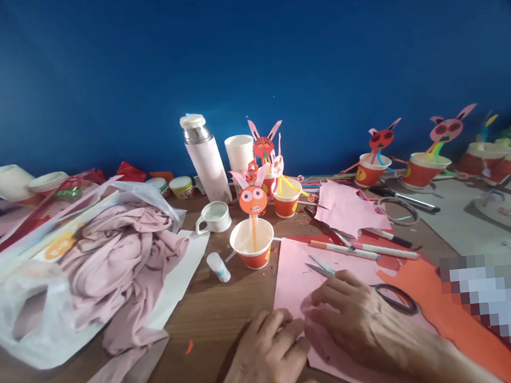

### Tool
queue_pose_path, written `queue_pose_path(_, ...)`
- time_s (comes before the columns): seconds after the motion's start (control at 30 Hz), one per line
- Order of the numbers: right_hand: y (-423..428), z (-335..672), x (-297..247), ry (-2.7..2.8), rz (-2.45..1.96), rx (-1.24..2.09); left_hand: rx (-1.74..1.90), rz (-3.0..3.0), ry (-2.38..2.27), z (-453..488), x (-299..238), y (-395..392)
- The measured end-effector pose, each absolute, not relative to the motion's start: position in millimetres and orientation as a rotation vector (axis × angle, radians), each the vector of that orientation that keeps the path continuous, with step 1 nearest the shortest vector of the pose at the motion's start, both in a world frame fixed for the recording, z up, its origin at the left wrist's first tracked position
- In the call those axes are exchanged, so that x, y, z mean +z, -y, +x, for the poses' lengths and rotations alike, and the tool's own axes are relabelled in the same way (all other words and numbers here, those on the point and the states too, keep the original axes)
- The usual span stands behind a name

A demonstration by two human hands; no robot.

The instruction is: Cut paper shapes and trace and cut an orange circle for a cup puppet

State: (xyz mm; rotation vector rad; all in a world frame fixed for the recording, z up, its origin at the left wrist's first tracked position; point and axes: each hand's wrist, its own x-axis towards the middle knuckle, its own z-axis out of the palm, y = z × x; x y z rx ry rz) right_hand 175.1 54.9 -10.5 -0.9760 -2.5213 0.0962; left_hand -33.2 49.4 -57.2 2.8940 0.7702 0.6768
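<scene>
My left hand (270,357) rests palm down at the near left edge of a pink paper sheet (292,272), fingers loosely spread and slightly bent. Beside it my right hand (356,317) lies over the same sheet, fingers stretched to the left, its thumb hidden. Black-handled scissors (399,299) lie partly behind the right hand, the blades pointing out beyond its knuckles. Straight ahead stands a red and white paper cup (254,254) with an orange paper face (252,200) with pink ears on a stick. No object shows gripped in either hand.
A glue stick (218,268), white mug (214,217) and pink thermos (207,166) stand left of centre. Pink cloth (121,245) covers the left side. Markers (345,248), a tape roll (398,212) and orange paper (439,300) lie right. Several decorated cups (426,167) line the back.
</scene>
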Motion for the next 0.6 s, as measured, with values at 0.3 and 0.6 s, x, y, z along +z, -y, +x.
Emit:
queue_pose_path(0.3, -54, 172, -14, 2.533, -1.02, 0.178, 0.825, 2.889, -0.818, -30, -63, -49)
queue_pose_path(0.6, -54, 169, -9, 2.457, -1.025, 0.153, 0.579, 2.95, -0.874, -29, -40, -48)
